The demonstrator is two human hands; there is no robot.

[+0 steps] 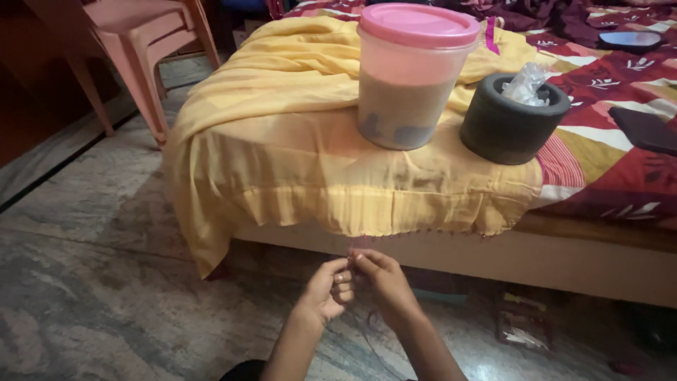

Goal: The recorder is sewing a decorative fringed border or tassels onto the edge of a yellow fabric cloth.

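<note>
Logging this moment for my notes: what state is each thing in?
Left hand: fingers pinched together below the cloth's hem.
Right hand: pinched, touching the left.
Yellow cloth: draped over the bed edge.
Plastic jar: upright, pink lid on.
Dark round holder: open, crumpled plastic inside.

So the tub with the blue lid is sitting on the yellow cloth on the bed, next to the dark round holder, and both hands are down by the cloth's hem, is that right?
Not quite: the lid is pink, not blue, as the head view shows. The rest holds: the tub sits on the yellow cloth on the bed, beside the dark round holder, and the left hand and right hand are together just below the cloth's hem.
</note>
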